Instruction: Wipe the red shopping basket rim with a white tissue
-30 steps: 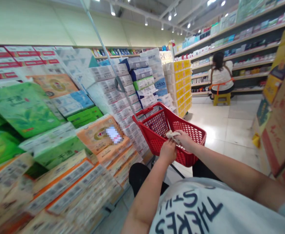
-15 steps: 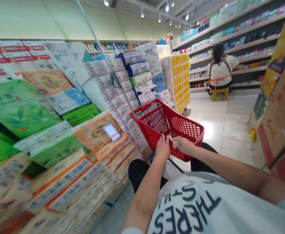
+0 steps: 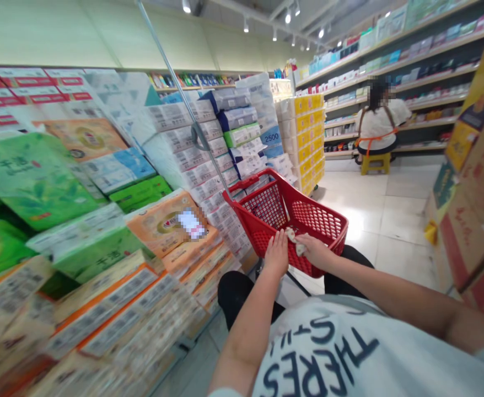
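Left hand [image 3: 277,253] rests flat, fingers together, on the red plastic mesh basket [image 3: 320,212]; right hand [image 3: 314,251] pinches a crumpled white cloth [image 3: 292,237]; stacked tissue packs [image 3: 171,226] crowd the left.

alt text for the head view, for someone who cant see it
A person's left hand rests on the near rim of a red shopping basket while the right hand grips a crumpled pale cloth beside it. Stacked tissue packs fill the left; farther down the aisle another person sits on a yellow stool.
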Action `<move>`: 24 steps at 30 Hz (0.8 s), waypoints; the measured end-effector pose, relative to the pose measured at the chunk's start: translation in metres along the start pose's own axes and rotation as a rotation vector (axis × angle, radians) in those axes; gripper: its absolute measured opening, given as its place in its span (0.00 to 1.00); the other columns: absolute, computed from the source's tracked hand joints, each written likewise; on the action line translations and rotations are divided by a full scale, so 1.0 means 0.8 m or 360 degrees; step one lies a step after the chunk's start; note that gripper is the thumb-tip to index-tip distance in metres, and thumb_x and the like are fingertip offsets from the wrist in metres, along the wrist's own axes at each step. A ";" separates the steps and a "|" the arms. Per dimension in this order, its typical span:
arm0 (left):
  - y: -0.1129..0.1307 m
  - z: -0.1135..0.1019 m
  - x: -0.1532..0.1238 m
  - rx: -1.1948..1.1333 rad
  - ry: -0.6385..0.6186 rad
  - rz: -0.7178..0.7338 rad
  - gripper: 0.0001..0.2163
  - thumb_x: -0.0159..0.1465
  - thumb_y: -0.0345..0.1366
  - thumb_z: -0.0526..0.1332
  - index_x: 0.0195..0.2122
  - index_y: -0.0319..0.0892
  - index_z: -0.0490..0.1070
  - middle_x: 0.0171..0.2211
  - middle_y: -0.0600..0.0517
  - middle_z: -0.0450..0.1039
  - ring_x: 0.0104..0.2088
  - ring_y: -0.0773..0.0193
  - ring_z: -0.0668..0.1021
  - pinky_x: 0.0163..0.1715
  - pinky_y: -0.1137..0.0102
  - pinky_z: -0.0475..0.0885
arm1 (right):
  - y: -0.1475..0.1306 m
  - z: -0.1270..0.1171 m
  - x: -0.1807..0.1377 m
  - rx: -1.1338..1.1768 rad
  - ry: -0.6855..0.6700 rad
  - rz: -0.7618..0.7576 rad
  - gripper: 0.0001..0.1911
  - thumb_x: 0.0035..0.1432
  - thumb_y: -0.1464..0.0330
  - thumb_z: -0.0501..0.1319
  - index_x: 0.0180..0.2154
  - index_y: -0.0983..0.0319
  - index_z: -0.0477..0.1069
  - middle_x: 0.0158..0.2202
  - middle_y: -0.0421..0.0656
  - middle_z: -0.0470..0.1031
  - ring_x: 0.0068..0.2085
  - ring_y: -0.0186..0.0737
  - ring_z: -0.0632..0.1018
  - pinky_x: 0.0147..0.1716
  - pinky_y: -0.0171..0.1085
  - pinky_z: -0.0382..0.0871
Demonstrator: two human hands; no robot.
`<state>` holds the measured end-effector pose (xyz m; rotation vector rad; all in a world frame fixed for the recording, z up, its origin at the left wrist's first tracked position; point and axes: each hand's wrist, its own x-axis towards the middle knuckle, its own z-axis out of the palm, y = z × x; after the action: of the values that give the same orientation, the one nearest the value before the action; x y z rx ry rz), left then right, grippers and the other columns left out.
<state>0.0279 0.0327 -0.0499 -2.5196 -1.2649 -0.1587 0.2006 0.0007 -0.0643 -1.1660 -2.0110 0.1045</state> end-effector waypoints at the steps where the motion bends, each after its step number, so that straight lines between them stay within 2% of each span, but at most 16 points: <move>1: -0.002 0.000 -0.001 -0.0010 -0.0006 0.0031 0.30 0.63 0.27 0.46 0.68 0.34 0.42 0.69 0.43 0.40 0.68 0.57 0.47 0.65 0.58 0.49 | 0.002 0.000 -0.001 -0.0016 0.0003 0.0039 0.31 0.44 0.82 0.52 0.51 0.67 0.71 0.53 0.56 0.72 0.55 0.50 0.72 0.57 0.52 0.64; 5: -0.005 -0.007 -0.001 -0.0031 -0.0032 0.0060 0.31 0.63 0.28 0.47 0.68 0.36 0.42 0.69 0.43 0.41 0.68 0.57 0.48 0.65 0.58 0.49 | 0.009 -0.002 -0.008 -0.0043 -0.0123 -0.0117 0.31 0.43 0.81 0.53 0.51 0.64 0.72 0.56 0.52 0.70 0.59 0.48 0.68 0.62 0.52 0.55; 10: -0.003 -0.012 0.004 -0.0016 -0.0099 0.0017 0.31 0.62 0.27 0.47 0.67 0.36 0.43 0.69 0.44 0.42 0.68 0.58 0.48 0.65 0.57 0.47 | 0.015 -0.005 -0.016 -0.0133 -0.0093 -0.0103 0.32 0.45 0.80 0.52 0.54 0.67 0.69 0.57 0.54 0.68 0.60 0.47 0.66 0.61 0.52 0.57; 14: -0.003 -0.011 0.008 -0.0018 -0.0121 -0.0001 0.29 0.63 0.29 0.45 0.67 0.36 0.44 0.69 0.44 0.42 0.68 0.59 0.47 0.65 0.56 0.47 | 0.006 -0.010 -0.015 -0.0228 -0.0371 -0.0334 0.29 0.49 0.77 0.53 0.56 0.72 0.67 0.59 0.57 0.65 0.64 0.49 0.60 0.65 0.51 0.46; 17: -0.004 -0.010 0.010 -0.0040 -0.0124 0.0001 0.30 0.63 0.28 0.46 0.67 0.37 0.45 0.69 0.45 0.42 0.68 0.60 0.47 0.65 0.56 0.47 | -0.003 -0.015 -0.013 -0.0323 -0.0425 -0.0233 0.33 0.50 0.75 0.55 0.60 0.74 0.61 0.64 0.57 0.57 0.66 0.52 0.56 0.66 0.50 0.46; 20: -0.004 -0.010 0.010 -0.0070 -0.0118 -0.0010 0.30 0.63 0.28 0.46 0.67 0.36 0.45 0.69 0.44 0.41 0.68 0.59 0.47 0.65 0.56 0.47 | -0.004 -0.018 -0.013 -0.0359 -0.0463 -0.0168 0.38 0.50 0.70 0.59 0.63 0.72 0.56 0.66 0.57 0.51 0.67 0.55 0.51 0.64 0.53 0.48; 22: -0.003 -0.009 0.009 -0.0085 -0.0119 -0.0026 0.30 0.63 0.28 0.46 0.67 0.35 0.45 0.69 0.44 0.40 0.68 0.59 0.47 0.65 0.56 0.49 | -0.001 -0.017 -0.011 -0.0342 -0.0495 -0.0153 0.37 0.51 0.69 0.58 0.62 0.71 0.57 0.66 0.57 0.51 0.67 0.56 0.51 0.64 0.54 0.47; 24: -0.002 -0.008 0.008 -0.0083 -0.0117 -0.0040 0.29 0.63 0.28 0.46 0.67 0.35 0.45 0.69 0.43 0.40 0.68 0.58 0.47 0.64 0.56 0.49 | 0.005 -0.015 -0.007 -0.0295 -0.0535 -0.0150 0.33 0.51 0.73 0.56 0.60 0.70 0.61 0.65 0.56 0.54 0.66 0.53 0.54 0.64 0.54 0.48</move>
<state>0.0304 0.0364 -0.0420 -2.5761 -1.3378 -0.1071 0.2127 -0.0050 -0.0609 -1.2297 -2.4106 0.0712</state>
